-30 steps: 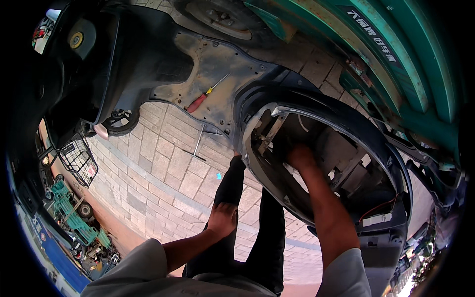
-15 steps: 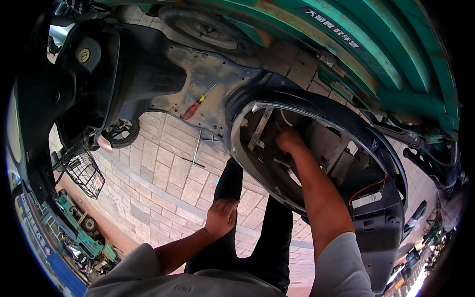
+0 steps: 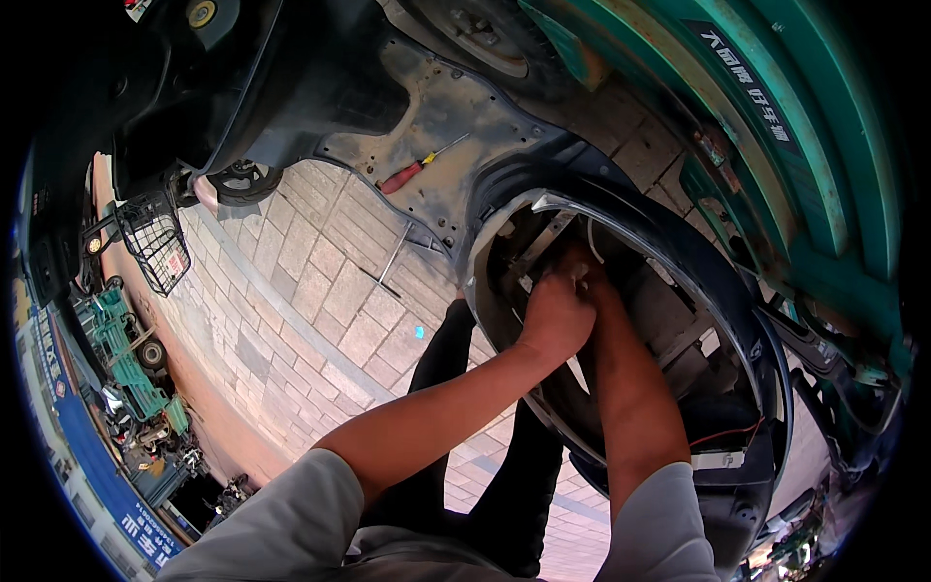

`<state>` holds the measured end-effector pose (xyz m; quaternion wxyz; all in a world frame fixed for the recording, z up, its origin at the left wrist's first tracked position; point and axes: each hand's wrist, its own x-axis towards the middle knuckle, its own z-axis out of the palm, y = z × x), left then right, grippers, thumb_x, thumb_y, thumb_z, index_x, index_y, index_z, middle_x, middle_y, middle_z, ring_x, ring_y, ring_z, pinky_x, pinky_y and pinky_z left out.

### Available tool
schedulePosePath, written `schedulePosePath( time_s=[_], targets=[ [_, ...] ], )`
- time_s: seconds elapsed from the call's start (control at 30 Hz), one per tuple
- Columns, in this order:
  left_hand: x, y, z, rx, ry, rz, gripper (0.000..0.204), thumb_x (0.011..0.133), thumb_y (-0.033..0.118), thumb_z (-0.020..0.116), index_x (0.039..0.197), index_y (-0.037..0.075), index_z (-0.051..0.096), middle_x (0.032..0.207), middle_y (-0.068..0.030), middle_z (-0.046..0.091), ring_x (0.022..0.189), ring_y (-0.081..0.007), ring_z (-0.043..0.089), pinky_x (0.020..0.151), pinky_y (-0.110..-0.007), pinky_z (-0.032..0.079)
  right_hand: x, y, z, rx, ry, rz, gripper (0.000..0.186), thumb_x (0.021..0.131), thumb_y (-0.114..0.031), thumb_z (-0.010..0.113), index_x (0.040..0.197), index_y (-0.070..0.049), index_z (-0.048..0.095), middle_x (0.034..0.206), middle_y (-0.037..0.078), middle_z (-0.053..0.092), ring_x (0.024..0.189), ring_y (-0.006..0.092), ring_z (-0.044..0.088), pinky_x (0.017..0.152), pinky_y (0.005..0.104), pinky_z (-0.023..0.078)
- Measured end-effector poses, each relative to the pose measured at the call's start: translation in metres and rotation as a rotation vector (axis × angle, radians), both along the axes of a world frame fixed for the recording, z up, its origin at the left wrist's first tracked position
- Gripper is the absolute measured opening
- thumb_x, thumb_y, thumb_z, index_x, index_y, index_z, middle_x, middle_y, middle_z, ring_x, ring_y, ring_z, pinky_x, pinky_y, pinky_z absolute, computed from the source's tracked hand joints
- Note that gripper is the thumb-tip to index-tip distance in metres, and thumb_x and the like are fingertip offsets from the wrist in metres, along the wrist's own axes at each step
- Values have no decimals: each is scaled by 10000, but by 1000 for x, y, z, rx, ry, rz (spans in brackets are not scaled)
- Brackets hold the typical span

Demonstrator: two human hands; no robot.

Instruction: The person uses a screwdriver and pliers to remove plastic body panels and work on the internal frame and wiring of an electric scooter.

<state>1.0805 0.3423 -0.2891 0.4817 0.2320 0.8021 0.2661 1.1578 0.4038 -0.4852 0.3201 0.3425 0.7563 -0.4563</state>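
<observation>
Both my arms reach into the oval opening in a scooter's dark body, whose rim [image 3: 693, 267] surrounds them. My left hand [image 3: 560, 310] is over the cavity with its fingers curled; what they pinch, if anything, I cannot make out. Deeper in, my right hand [image 3: 584, 264] is largely covered by the left one, and its fingers are hidden. Close to both hands runs a pale curved hose or cable [image 3: 594, 241]. On the dusty footboard [image 3: 461, 107] lies a screwdriver [image 3: 405, 177] with a red and yellow handle.
A T-handled tool [image 3: 391, 260] leans by the footboard's edge above the paving [image 3: 291, 281]. A green ribbed cargo vehicle [image 3: 824, 184] stands close on the right. At the left is a black wire basket [image 3: 152, 246]. A white block [image 3: 718, 460] with a red wire sits at the scooter's rear.
My left hand has moved from my knee up and right into the opening beside my right hand. The right hand has become mostly hidden. The view has shifted and turned slightly.
</observation>
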Motion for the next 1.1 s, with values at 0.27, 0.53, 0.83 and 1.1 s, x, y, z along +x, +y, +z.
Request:
schedulePosePath(
  time_s=[0.27,0.53,0.83,1.1],
  targets=[
    [15,12,-46,-378,33,18,352,952,193,537,1161,-66,653,1158,-285,691,1116,-417,679,934,-458,562,-2,8,-36,-34,91,-38,487,1007,-222,497,1464,-56,517,1492,216,518,1397,346,484,1155,425,388],
    [30,3,-130,-369,304,-474,294,958,267,549,1075,57,719,1183,-201,706,1103,-333,699,908,-453,573,26,10,-90,34,250,-189,526,994,-237,467,1481,-41,496,1563,234,433,1464,371,388,1214,438,298],
    [22,-18,-204,-534,263,-314,319,1000,290,506,1125,103,733,1253,-174,688,1199,-313,652,1021,-427,511,2,8,-46,133,280,-226,514,1009,-250,453,1485,-60,490,1558,210,447,1448,365,411,1189,445,338],
    [31,-4,-223,-513,245,-111,328,1008,298,497,1147,108,726,1269,-176,679,1207,-314,646,1031,-421,505,-4,22,-30,60,218,-304,571,1029,-293,441,1534,-27,410,1612,217,367,1504,340,335,1235,414,266]
  ],
)
